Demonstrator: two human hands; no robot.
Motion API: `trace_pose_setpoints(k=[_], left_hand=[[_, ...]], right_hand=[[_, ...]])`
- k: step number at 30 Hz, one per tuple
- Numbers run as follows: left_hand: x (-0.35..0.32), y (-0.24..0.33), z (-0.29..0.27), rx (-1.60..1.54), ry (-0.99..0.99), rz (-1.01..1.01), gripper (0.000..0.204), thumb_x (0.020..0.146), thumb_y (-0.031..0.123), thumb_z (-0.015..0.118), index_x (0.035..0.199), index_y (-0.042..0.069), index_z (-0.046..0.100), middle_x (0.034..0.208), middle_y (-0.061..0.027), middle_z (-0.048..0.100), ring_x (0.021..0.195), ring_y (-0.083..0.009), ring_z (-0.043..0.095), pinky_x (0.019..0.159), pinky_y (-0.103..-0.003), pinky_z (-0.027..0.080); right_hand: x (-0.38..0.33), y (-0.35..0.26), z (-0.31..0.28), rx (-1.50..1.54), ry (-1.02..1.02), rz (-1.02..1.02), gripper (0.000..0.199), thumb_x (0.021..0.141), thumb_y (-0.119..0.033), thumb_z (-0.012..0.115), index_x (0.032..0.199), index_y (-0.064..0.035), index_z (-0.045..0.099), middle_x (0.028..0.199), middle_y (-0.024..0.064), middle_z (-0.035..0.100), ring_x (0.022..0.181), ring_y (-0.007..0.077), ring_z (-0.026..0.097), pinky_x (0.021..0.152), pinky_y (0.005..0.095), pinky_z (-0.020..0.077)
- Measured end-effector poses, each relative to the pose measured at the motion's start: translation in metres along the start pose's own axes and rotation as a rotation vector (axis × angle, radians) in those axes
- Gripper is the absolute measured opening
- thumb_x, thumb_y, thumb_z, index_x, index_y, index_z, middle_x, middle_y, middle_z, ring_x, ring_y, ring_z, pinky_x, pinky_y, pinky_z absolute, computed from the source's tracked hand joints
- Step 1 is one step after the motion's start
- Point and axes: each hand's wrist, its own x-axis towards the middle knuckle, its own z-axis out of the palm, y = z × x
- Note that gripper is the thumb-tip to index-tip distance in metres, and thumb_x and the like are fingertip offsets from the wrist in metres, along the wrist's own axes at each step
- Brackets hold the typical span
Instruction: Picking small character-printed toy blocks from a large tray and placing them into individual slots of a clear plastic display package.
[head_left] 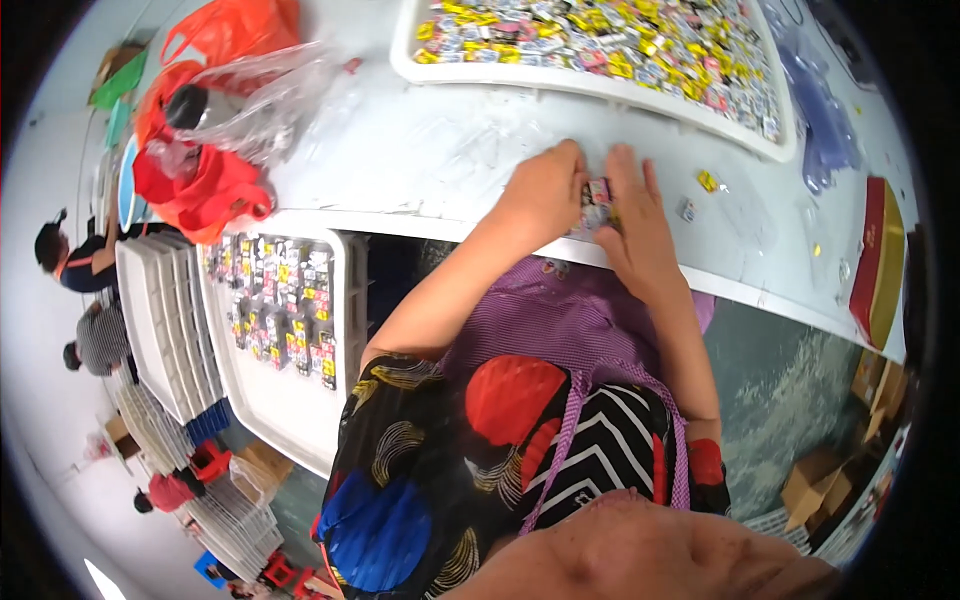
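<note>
Fingers [623, 165] of left hand [543, 198] and right hand [641, 225] bracket small packets [597, 203] between them, their grip unclear.

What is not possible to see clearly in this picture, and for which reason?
In the head view:
Small packets: partly hidden by the left hand and right hand.
White tray: far side cut off by the upper edge.
Coloured pieces in it: markings too small.
Red bag: inside hidden by its folds.
</note>
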Motion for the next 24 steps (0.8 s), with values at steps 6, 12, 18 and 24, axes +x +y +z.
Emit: trace_pose_setpoints(k=[6,12,18,24], left_hand=[[-0.013,-0.009,-0.026,-0.136,0.086,-0.038,0.01,0.086,0.009,0.061,0.088,0.001,0.054,0.074,-0.015,0.06,0.07,-0.027,0.06,0.066,-0.035,0.048],[-0.044,-0.051,-0.122,-0.14,0.341,-0.218,0.009,0.089,0.01,0.06,0.085,0.003,0.056,0.072,-0.0036,0.055,0.067,-0.0115,0.051,0.063,-0.027,0.045],[-0.086,-0.139,-0.19,0.058,0.625,-0.441,0.008,0.092,0.009,0.057,0.091,0.001,0.054,0.075,-0.003,0.057,0.063,-0.0092,0.054,0.054,-0.024,0.043],[-0.074,-0.143,-0.169,0.185,0.569,-0.382,0.013,0.09,0.01,0.06,0.089,-0.002,0.055,0.072,-0.0115,0.06,0.062,-0.0185,0.056,0.06,-0.032,0.046]], right_hand=[[-0.009,-0.016,-0.002,0.367,0.595,0.09,0.053,0.097,-0.031,0.041,0.138,0.0037,0.039,0.142,0.0229,0.042,0.134,0.0355,0.037,0.114,0.0468,0.0195],[0.025,-0.018,0.013,0.082,0.276,0.117,0.028,0.088,-0.013,0.06,0.116,-0.0069,0.058,0.12,0.0125,0.058,0.113,0.0302,0.052,0.105,0.0459,0.033],[0.072,-0.04,0.048,-0.16,0.171,-0.239,0.03,0.08,-0.019,0.066,0.109,-0.0113,0.061,0.111,0.0062,0.059,0.109,0.0233,0.053,0.104,0.0499,0.0325],[0.066,-0.032,0.035,-0.347,-0.006,-0.227,0.021,0.081,-0.018,0.064,0.1,-0.0114,0.062,0.088,0.0029,0.053,0.092,0.0195,0.054,0.105,0.0502,0.0323]])
